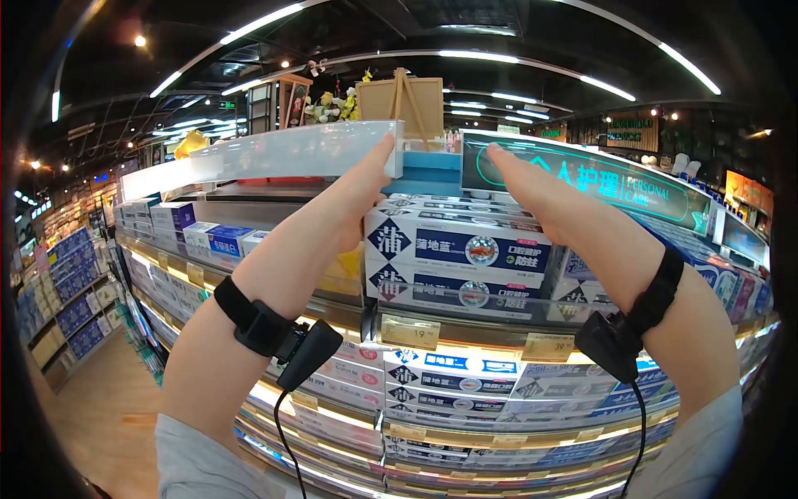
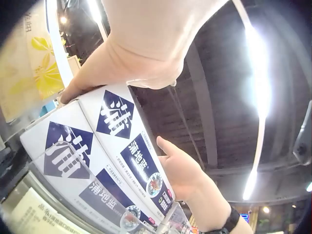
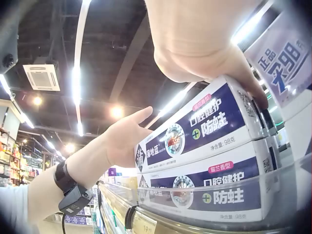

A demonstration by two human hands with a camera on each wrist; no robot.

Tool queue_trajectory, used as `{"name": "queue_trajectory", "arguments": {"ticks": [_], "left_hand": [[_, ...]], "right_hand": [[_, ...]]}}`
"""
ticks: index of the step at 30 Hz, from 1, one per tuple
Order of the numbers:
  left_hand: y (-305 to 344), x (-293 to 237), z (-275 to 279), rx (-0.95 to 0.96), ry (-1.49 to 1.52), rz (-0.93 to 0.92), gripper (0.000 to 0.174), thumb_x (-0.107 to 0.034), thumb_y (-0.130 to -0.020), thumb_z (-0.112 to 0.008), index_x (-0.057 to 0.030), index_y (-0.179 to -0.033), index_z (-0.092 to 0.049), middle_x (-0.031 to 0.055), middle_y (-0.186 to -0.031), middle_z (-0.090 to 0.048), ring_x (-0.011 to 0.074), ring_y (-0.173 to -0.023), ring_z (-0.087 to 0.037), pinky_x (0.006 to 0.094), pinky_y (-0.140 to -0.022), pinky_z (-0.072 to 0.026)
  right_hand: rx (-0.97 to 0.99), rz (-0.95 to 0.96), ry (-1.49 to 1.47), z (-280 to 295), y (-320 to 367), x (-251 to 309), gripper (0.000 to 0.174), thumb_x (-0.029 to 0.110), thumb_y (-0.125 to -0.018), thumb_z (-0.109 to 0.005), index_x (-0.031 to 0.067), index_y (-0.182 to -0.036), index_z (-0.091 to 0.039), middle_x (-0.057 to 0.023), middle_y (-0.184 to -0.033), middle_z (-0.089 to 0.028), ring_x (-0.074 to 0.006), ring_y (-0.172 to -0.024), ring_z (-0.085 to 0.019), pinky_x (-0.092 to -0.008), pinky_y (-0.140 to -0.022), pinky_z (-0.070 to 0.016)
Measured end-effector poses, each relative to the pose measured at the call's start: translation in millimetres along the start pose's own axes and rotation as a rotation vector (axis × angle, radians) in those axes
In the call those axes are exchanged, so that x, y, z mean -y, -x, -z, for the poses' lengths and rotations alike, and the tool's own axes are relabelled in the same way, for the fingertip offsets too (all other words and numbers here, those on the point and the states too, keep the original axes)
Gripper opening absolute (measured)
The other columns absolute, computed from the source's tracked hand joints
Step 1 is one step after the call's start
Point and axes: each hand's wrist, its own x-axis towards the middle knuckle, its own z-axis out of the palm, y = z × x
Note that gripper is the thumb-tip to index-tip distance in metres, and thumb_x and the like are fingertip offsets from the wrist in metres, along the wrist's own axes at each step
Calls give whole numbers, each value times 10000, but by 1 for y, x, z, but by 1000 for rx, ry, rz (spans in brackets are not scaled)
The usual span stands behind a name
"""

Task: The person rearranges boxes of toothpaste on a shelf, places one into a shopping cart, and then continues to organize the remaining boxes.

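Two white and navy toothpaste boxes (image 1: 457, 249) lie stacked at the front of the top shelf, long sides facing me. My left hand (image 1: 366, 200) is at their left end, its thumb raised. Across from it, my right hand (image 1: 536, 195) flanks the right end, thumb also up. In the left wrist view, the left fingers reach back along the end of the upper box (image 2: 114, 114). From the right wrist, the right hand (image 3: 234, 63) lies against the upper box's end (image 3: 248, 109), fingers extended toward the back. The far fingertips are partly hidden behind the boxes.
A clear plastic lip (image 3: 214, 197) runs along the shelf front, above price tags (image 1: 410, 333). Behind stand a white sign panel (image 1: 291, 154) and a lit Personal Care sign (image 1: 598, 179). More boxed goods (image 1: 224, 239) line both sides; lower shelves hold further cartons (image 1: 449, 384).
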Motion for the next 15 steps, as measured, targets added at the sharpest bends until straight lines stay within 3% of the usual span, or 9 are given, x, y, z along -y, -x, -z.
{"name": "queue_trajectory", "arguments": {"ticks": [1,4,9,11,12,15], "left_hand": [[-3,2,2,7,-1,6,1033,-728,-965,-316,79,-1565,-80,334,-1562,-288,316,-1369,-471,360,-1086,-409],[-11,7,4,-86,-76,-27,973,-683,-996,-310,101,-1549,-146,316,-1439,-480,273,-1241,-576,331,-984,-480],[-10,6,4,-106,-96,-27,982,-692,-992,-310,103,-1548,-151,281,-1305,-577,226,-1089,-637,307,-888,-514],[-10,7,4,-123,-81,-41,988,-694,-989,-313,105,-1546,-152,276,-1265,-592,210,-1027,-648,302,-849,-526],[-8,6,4,-117,-95,-38,994,-699,-986,-315,107,-1546,-152,271,-1260,-594,206,-1033,-641,301,-829,-533],[-11,6,4,-112,-81,-28,999,-702,-984,-303,107,-1546,-143,282,-1296,-581,222,-1060,-641,309,-847,-537]], "right_hand": [[-4,-8,-2,0,0,0,866,689,-971,-330,125,-1608,-172,-204,-1661,-124,-385,-1537,-85,-607,-1185,-126],[3,17,-10,-1,1,1,847,674,-981,-316,136,-1613,-147,-200,-1666,-98,-383,-1541,-48,-592,-1197,-90],[14,42,68,16,20,8,842,677,-984,-286,138,-1613,-132,-178,-1671,-80,-367,-1544,-31,-568,-1214,-82],[52,166,78,22,33,11,841,672,-990,-271,110,-1605,-154,-181,-1664,-110,-334,-1548,-38,-524,-1227,-115],[-21,188,9,22,40,11,869,668,-993,-277,40,-1586,-179,-214,-1645,-144,-312,-1548,-62,-485,-1233,-143],[-9,296,38,44,27,-10,901,670,-992,-295,-19,-1565,-197,-247,-1626,-164,-326,-1543,-82,-467,-1234,-151]]}}
